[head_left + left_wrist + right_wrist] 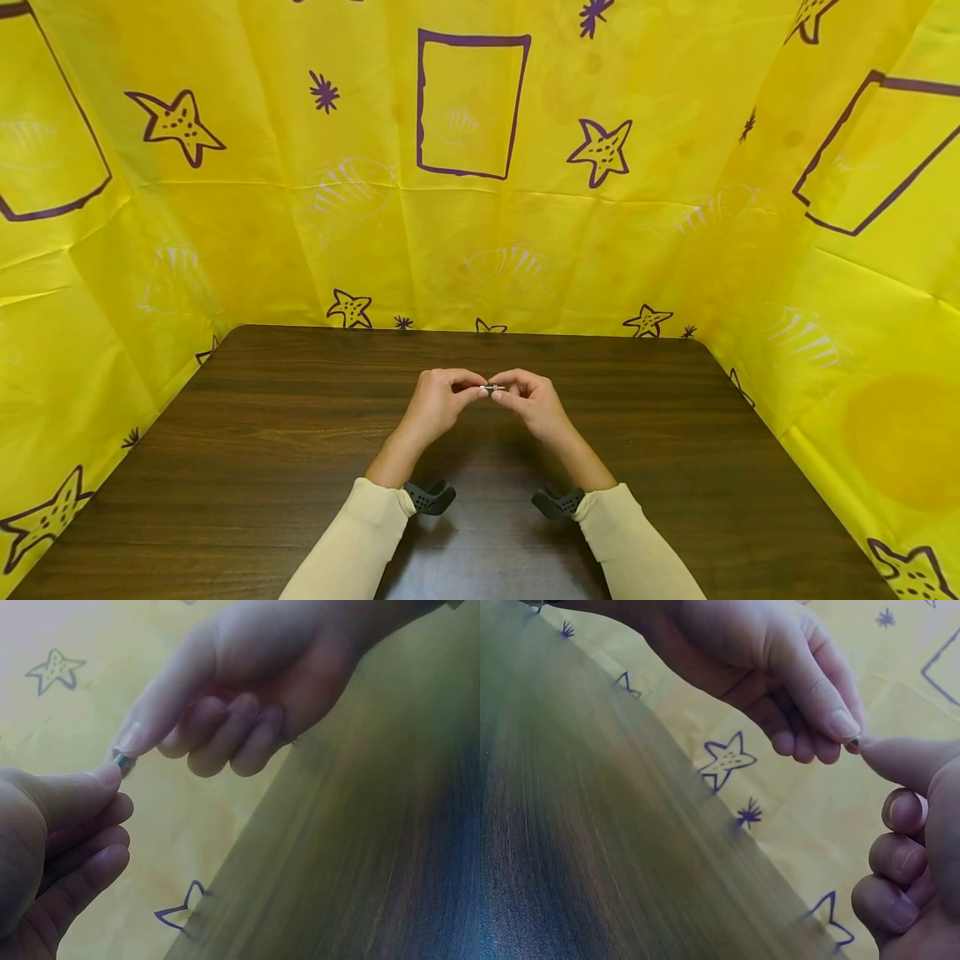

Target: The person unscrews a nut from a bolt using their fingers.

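Above the table, a small silvery screw (pixel 492 388) lies level between the fingertips of both hands, with a wider collar, perhaps a nut, partway along it. My left hand (pixel 438 404) pinches its left end between thumb and index finger. From the other side, my right hand (pixel 536 402) pinches it near the collar with thumb and index finger. In the left wrist view a threaded-looking bit of the screw (pixel 124 760) shows between the two thumbs. Only a dark speck of the screw (pixel 854 742) appears in the right wrist view; fingertips cover the rest.
A dark wood-grain table (pixel 262 433) spreads beneath both forearms. Yellow cloth (pixel 480 217) printed with starfish and fish rises along its back and sides. Each wrist wears a dark band (pixel 431 498), just past the cream sleeves (pixel 348 542).
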`<state>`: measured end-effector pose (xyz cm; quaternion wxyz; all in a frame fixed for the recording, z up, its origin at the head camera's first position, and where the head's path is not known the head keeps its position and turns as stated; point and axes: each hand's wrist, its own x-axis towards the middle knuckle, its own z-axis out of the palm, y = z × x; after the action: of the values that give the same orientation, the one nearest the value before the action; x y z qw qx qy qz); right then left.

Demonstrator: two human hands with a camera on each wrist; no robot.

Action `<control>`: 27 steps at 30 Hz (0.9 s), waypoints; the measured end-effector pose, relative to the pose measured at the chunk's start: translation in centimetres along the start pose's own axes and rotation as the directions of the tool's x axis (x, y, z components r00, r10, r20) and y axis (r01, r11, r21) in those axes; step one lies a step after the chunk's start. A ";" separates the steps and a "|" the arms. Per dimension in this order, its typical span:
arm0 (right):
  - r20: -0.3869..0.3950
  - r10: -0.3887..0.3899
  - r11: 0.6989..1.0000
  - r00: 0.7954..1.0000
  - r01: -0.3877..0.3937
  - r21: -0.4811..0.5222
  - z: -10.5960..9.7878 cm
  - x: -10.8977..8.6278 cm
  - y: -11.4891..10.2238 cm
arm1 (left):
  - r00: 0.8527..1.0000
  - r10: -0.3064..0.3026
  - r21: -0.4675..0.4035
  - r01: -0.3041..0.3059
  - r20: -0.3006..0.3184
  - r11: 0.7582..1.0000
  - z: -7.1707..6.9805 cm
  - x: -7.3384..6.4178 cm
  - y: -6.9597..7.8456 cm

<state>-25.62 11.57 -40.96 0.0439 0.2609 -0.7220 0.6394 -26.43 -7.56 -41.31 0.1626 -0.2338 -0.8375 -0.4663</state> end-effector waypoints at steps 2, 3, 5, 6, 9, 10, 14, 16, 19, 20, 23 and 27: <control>-0.001 -0.009 1.000 1.000 0.009 -0.001 0.0 0.0 0.1 | 1.000 0.001 0.004 -0.001 -0.004 1.000 0.0 0.0 0.0; -0.003 -0.012 1.000 1.000 0.012 -0.003 0.0 0.0 0.1 | 1.000 0.001 0.006 -0.001 -0.004 1.000 0.0 0.0 0.0; -0.006 -0.017 1.000 1.000 0.017 -0.004 0.0 0.0 0.1 | 1.000 0.000 0.006 0.000 -0.004 1.000 0.0 0.0 0.0; -0.008 -0.018 1.000 1.000 0.018 -0.004 0.1 0.0 0.1 | 1.000 0.000 0.004 0.000 -0.005 1.000 0.0 0.0 0.0; -0.012 -0.020 1.000 1.000 0.020 -0.001 0.1 0.1 0.0 | 1.000 -0.005 0.003 0.005 -0.005 1.000 0.0 0.0 0.0; -0.011 -0.021 1.000 1.000 0.021 0.004 0.1 0.1 -0.1 | 1.000 -0.006 0.002 0.006 -0.004 1.000 0.0 0.0 0.0; -0.013 -0.016 1.000 1.000 0.016 0.016 0.1 0.1 -0.2 | 1.000 -0.008 -0.001 0.008 -0.006 1.000 0.0 0.0 0.0; -0.020 -0.009 1.000 1.000 0.009 0.005 0.0 0.1 -0.2 | 1.000 -0.009 0.002 0.009 -0.007 1.000 0.0 0.0 0.0; -0.049 0.018 0.999 0.999 -0.020 -0.036 0.0 0.0 -0.3 | 1.000 -0.009 0.008 0.009 -0.002 1.000 0.1 0.0 0.0; -0.063 0.030 0.998 0.998 -0.033 -0.050 0.1 0.0 -0.4 | 1.000 -0.010 0.012 0.010 0.000 1.000 0.1 0.0 0.0; -0.097 0.065 0.993 0.993 -0.074 -0.091 0.2 -0.1 -0.5 | 1.000 -0.015 0.020 0.015 0.009 1.000 0.2 0.0 0.0; -0.110 0.092 0.987 0.990 -0.105 -0.121 0.4 -0.1 -0.6 | 1.000 -0.020 0.025 0.019 0.017 1.000 0.2 0.0 0.1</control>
<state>-25.18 11.22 -40.48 0.0662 0.1879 -0.7697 0.6066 -26.40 -7.35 -41.35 0.1535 -0.2278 -0.8468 -0.4554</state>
